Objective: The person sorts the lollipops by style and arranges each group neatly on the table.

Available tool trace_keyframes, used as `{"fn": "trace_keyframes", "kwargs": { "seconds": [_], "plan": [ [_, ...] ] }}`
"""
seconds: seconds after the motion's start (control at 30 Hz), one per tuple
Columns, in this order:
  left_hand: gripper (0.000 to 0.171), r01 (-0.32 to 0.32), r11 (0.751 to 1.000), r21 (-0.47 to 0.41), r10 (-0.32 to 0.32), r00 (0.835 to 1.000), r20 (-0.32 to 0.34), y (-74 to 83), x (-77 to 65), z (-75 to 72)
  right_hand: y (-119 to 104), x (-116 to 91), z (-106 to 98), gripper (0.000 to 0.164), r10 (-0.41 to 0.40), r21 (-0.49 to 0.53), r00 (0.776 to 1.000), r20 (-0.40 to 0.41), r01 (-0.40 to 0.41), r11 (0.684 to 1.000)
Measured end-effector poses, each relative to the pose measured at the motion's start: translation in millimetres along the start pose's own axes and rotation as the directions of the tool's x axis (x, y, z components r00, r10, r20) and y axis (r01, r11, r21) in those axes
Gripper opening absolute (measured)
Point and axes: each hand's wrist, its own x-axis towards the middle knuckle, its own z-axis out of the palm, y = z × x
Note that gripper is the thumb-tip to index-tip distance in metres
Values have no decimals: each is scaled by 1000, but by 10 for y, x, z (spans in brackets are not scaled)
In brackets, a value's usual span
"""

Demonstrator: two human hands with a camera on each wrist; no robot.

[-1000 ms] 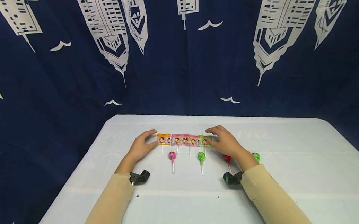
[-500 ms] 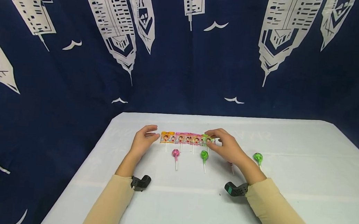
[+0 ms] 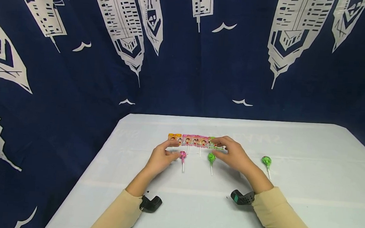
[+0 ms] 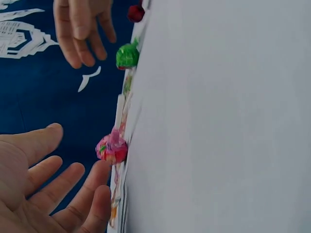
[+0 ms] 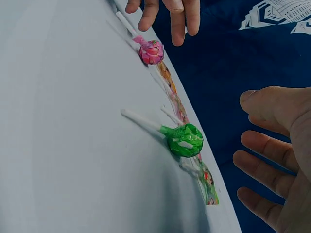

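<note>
My left hand hovers with loosely bent fingers beside a round pink lollipop, its thumb near the candy. In the left wrist view, no finger closes round that pink lollipop. A round green lollipop lies just left of my right hand. Those right fingers are spread and hold nothing, apart from the green lollipop in the right wrist view. Behind both, flat-wrapped lollipops form a row: orange, two pink, and green, partly covered by the right hand.
Another round green lollipop lies right of the right forearm. A red lollipop shows in the left wrist view; the right arm hides it from the head view. All rest on a white-covered table before a navy patterned curtain.
The left hand has moved from the row's left end rightward and nearer, to the pink lollipop. My right hand has come down slightly toward the green lollipop. The head view has shifted a little.
</note>
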Motion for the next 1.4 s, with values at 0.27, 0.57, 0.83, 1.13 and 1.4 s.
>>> {"fn": "trace_keyframes", "kwargs": {
  "seconds": [0.27, 0.57, 0.83, 1.13, 1.4],
  "plan": [
    [46, -20, 1000, -9, 20, 999, 41, -132, -20, 133, 103, -77, 108, 38, 29, -38, 999, 27, -28, 999],
    [45, -62, 997, 43, 62, 998, 2, -166, 12, 183, 101, -41, 161, 39, 4, -72, 1000, 27, -2, 997],
    [45, -45, 995, 93, 46, 999, 0, -197, 2, 185, 121, -60, 196, 38, 22, -86, 998, 67, -17, 996],
    [40, -68, 982, 174, 73, 997, -22, -194, 13, 195, 140, -40, 197, 34, -4, -119, 998, 68, 12, 993],
    [30, -63, 979, 194, 66, 998, -11, -197, 15, 197, 146, -23, 201, 29, 31, -162, 996, 86, -17, 987]
  ]
}}
